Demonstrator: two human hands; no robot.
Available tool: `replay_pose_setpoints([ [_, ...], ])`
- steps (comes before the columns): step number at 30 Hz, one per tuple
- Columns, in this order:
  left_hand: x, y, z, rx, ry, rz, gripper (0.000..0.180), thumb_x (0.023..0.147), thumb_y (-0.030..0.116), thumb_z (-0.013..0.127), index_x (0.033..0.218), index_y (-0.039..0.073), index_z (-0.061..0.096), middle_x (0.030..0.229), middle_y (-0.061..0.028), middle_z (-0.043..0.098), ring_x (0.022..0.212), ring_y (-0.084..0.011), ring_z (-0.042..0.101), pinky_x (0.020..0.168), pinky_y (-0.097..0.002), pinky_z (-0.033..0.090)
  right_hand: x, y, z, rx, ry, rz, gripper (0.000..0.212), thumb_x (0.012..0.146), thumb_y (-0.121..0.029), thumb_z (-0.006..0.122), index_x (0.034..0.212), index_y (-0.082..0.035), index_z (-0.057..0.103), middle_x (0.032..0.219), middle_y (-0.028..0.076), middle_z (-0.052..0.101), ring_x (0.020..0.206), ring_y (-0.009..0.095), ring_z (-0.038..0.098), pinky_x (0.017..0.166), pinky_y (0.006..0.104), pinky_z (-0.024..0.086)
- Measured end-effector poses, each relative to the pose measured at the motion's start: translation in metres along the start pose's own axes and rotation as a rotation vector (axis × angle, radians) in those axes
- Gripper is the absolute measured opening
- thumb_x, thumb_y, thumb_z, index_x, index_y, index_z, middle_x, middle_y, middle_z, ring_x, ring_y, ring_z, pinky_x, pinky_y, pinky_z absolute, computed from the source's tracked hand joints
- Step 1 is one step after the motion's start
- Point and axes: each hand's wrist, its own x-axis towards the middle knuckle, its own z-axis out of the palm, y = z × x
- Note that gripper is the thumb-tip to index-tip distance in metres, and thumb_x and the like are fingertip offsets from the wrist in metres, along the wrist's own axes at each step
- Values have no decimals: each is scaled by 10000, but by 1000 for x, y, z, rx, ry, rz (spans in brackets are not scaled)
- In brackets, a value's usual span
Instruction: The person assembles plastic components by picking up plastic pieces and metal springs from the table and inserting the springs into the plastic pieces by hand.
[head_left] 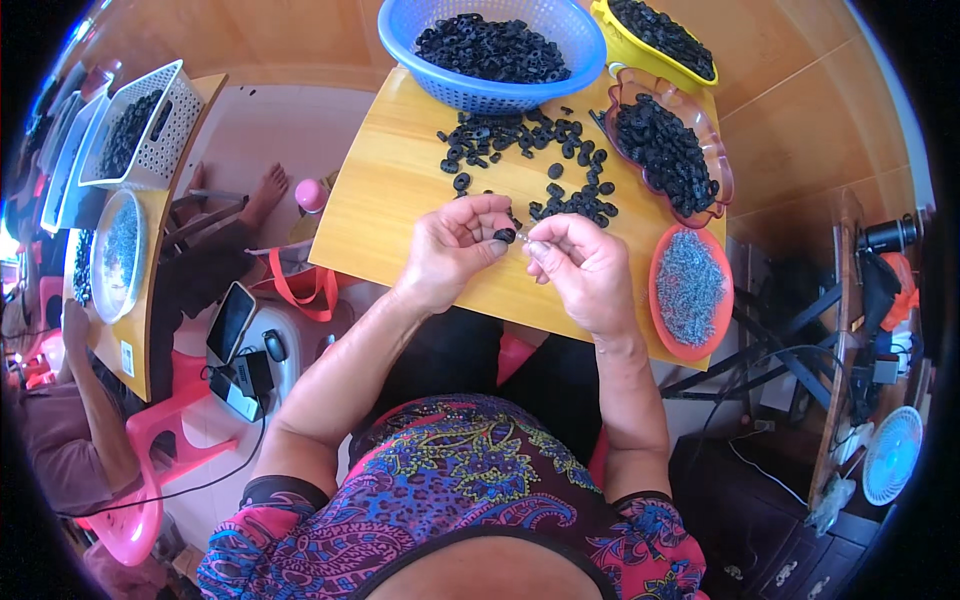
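Near the front edge of the wooden table (365, 215), my left hand (445, 255) pinches a small black plastic part (506, 235) between thumb and fingertips. Facing it, my right hand (585, 265) is closed on a thin silvery metal piece (524, 238), whose tip points at the black part. Whether the two touch is too small to tell. Loose black parts (575, 208) lie scattered just beyond my hands. To the right of my right hand, an orange-red dish (655, 290) holds a heap of small silvery metal pieces (690, 285).
A blue basket (400, 50), a yellow container (630, 40) and a scalloped translucent tray (718, 150) hold black parts at the table's far side. At left, another person (85, 435) sits by a second table with a white basket (165, 150). A pink stool (185, 420) stands there.
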Motion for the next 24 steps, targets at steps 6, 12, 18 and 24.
replay_pose_setpoints([
  [6,-5,1,4,125,-59,-3,382,796,-100,605,1167,-48,529,973,-51,608,865,-90,577,803,-214,476,5,6,-1,-182,-65,127,68,863,-8,601,923,9,572,771,16,598,667,58,569,592,196,464],
  [12,-6,-3,3,237,-28,-46,249,789,-80,623,1031,-23,638,846,-13,613,741,-65,557,703,-201,465,-19,13,-19,-487,86,-22,137,829,-46,659,875,24,551,749,43,588,652,85,553,579,219,449],
  [18,6,5,-14,-184,90,-79,194,834,-59,581,1026,-38,606,832,-82,614,721,-153,579,688,-262,486,-58,12,-39,-838,118,-106,155,765,-3,658,893,28,575,768,146,576,663,270,589,589,329,472],
  [24,14,20,-35,-356,125,12,166,861,-55,536,1020,-47,582,871,-130,618,714,-194,579,683,-287,494,-20,17,-23,-774,109,-266,133,768,-6,635,893,18,595,809,186,598,727,356,597,633,402,479],
])
